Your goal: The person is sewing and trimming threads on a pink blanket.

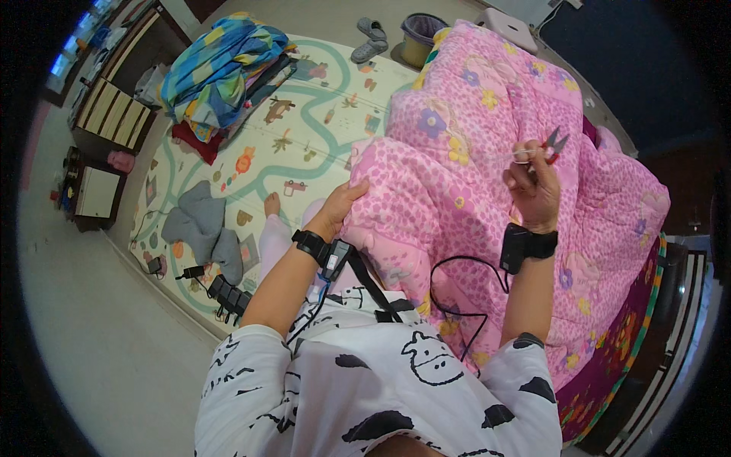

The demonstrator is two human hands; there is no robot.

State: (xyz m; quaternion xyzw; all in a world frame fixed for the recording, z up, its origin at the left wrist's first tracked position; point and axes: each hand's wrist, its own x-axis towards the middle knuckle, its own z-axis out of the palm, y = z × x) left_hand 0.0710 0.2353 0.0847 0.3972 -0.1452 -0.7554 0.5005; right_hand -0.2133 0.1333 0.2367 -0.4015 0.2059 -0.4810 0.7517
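A thick pink quilt (411,177) with flower patches is heaped over my lap and to the right. My left hand (341,207) grips its folded edge, thumb on top and fingers partly hidden underneath. Raised above the quilt, my right hand (534,185) holds a small pair of scissors (554,144) with red handles. Their blades are spread and point away from me. Something thin and white, like thread, shows at the right fingertips, and a faint pale line runs from there leftward; its far end is hard to make out.
A patterned play mat (311,125) covers the floor. On it lie a folded blanket pile (228,74), a grey cushion (200,228) and a black power adapter (228,297) with cords. Grey clogs (370,41), a lined bin (420,40) and a stool (507,28) stand beyond. A black cable (457,258) loops from my right wrist.
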